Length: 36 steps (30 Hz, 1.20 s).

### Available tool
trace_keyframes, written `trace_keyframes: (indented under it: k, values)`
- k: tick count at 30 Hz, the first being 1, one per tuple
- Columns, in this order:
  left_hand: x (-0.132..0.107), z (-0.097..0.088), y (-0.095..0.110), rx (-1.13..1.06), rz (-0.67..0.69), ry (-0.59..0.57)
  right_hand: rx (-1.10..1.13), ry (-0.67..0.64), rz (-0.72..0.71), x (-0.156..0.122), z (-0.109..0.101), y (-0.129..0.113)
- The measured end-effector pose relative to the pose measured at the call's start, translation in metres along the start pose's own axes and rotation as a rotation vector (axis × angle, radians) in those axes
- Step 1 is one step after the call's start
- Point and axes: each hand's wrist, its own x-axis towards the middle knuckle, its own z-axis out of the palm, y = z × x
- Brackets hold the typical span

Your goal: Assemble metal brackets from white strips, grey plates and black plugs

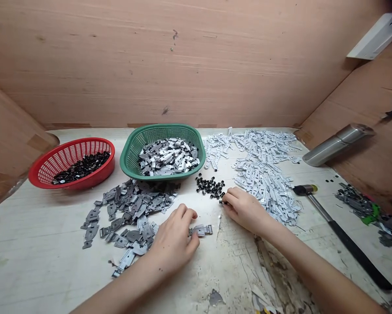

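The flat, narrow grey metal fitting (pixel 202 230) lies between the two hands over the pale, paper-covered table (pixel 212 266), its long axis running nearly crosswise, the right end tilted slightly away from the wearer. The left hand (pixel 174 237) is the nearer, covering the fitting's left end; the right hand (pixel 243 208) sits farther off, beyond and to the right. The exposed part is dull grey, with a stepped outline, a broader middle and a dark-edged, slotted rectangular end; its far left is hidden. Left hand: loosely curled, thumb and forefinger well parted about the fitting—whether it is gripped cannot be told. Right hand: thumb and fingertips drawn close together at a loose cluster of small, glossy black parts (pixel 210 185), one part showing at the fingertips—whether it is held is likewise unclear. Left of the left hand spreads a pile of similar grey metal fittings (pixel 140 205)
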Motion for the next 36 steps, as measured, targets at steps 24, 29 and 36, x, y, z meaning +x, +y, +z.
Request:
trace_keyframes:
  k: [24,29,36]
  values:
    - [0.008,0.016,0.001,-0.943,-0.284,-0.088,0.408,0.052,0.147,-0.020,-0.016,-0.014]
    - [0.007,0.012,0.004,-0.833,-0.329,-0.110,0.680,0.037,0.247,-0.025,-0.019,-0.031]
    - [0.006,0.014,0.002,-0.992,-0.310,-0.158,0.892,0.079,0.309,-0.037,-0.015,-0.060]
